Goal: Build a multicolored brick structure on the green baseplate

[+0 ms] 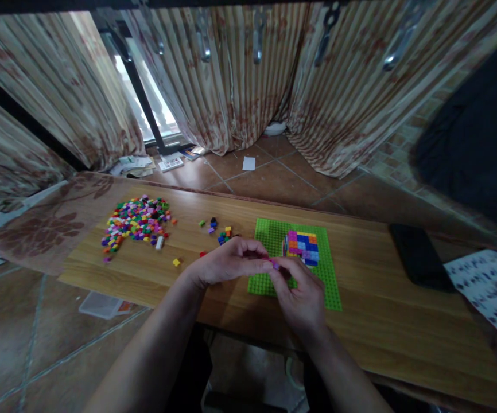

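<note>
My left hand and my right hand meet over the near left part of a green baseplate. Their fingertips pinch together on a small purple brick. A multicoloured block of bricks, pink, orange, blue and purple, stands on the baseplate just beyond my right hand. A few loose bricks lie on the wooden table just beyond my left hand. Farther left sits a heap of several mixed-colour bricks.
A black phone lies at the right of the table, beside a printed sheet. Striped curtains hang behind. A clear plastic lid lies on the tiled floor at the left, papers near the window.
</note>
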Tool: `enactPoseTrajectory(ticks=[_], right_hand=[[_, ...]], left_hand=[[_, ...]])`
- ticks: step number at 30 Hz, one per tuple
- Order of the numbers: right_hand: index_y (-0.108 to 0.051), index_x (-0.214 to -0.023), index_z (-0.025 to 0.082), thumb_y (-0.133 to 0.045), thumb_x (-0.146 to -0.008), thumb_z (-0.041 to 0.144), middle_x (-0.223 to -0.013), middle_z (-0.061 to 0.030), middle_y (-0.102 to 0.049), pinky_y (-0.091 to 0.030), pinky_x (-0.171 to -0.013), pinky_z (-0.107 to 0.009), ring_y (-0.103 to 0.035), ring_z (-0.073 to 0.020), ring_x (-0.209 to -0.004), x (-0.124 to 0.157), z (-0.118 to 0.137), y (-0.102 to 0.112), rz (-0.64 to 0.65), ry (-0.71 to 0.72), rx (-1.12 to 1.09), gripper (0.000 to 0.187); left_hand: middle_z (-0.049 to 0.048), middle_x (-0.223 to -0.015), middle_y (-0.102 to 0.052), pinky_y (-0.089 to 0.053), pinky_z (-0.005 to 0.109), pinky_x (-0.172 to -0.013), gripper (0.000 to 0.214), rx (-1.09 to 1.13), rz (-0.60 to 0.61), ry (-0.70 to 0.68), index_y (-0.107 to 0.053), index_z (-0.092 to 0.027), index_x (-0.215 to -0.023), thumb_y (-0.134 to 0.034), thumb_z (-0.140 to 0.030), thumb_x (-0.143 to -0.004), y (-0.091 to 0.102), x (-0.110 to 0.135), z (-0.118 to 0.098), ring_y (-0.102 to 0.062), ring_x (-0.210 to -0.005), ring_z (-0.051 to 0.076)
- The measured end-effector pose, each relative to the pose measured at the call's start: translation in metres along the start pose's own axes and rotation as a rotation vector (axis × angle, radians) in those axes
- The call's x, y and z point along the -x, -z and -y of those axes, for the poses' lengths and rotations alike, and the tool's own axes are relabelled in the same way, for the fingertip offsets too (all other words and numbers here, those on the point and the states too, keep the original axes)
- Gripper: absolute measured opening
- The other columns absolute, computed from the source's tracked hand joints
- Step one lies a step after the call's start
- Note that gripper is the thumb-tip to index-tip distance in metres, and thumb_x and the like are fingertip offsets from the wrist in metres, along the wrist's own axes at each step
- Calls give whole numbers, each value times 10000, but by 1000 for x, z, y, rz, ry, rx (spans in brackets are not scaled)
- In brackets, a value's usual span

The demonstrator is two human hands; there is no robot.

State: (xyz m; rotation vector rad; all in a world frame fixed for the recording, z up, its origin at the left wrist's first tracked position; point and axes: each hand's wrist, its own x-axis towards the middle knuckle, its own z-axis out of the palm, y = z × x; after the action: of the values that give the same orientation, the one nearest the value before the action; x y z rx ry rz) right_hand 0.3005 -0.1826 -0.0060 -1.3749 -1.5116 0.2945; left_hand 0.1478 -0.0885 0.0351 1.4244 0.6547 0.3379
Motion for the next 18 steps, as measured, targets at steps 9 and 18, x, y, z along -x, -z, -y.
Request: enactPoseTrajectory(ticks=[9, 18], right_hand=[[-656, -865, 218, -538, -931, 240, -790, -17, -675, -497, -678, -269, -629, -144, -732, 4, -3, -4, 56, 3, 39, 137], [-666, -897, 227, -582, -908, 229, -813, -6, -696, -514, -699, -270, -647, -142, -750, 4, 0, -4, -19, -54, -81, 86]], left_hand=[[-36, -551, -501, -322, 179, -449, 398, -157, -16, 21, -662, -137, -685, -674, -525, -774, 4, -5, 9, -443, -501, 66], [-7, -603, -604, -411, 173, -469, 290, 16, 21, 90, -688, -134, -753, -697, -423, -769, 9, 3, -3, -517, -495, 65]])
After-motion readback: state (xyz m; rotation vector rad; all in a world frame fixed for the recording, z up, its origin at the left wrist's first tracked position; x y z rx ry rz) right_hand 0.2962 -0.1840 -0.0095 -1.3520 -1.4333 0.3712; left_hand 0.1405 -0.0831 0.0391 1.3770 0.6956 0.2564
